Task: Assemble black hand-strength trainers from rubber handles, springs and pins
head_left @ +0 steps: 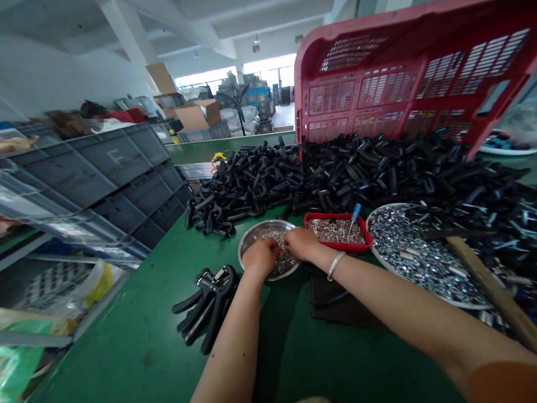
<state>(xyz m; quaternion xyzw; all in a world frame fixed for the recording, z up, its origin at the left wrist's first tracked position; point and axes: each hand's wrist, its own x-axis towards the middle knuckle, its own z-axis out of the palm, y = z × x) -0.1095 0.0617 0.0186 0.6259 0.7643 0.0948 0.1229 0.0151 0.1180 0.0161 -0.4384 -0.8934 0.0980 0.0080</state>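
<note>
Left of the red tray (342, 246) on the desk (138, 341), a metal bowl (250, 233) is holding small metal parts (285, 263); the left hand (260, 257) and right hand (302, 244) are curling fingers over them, whether pinching any I cannot tell.

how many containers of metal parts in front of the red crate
3: the metal bowl that the left hand and right hand reach into, the red tray beside it, and the round basin farther right. The black pile may hide others.
</note>
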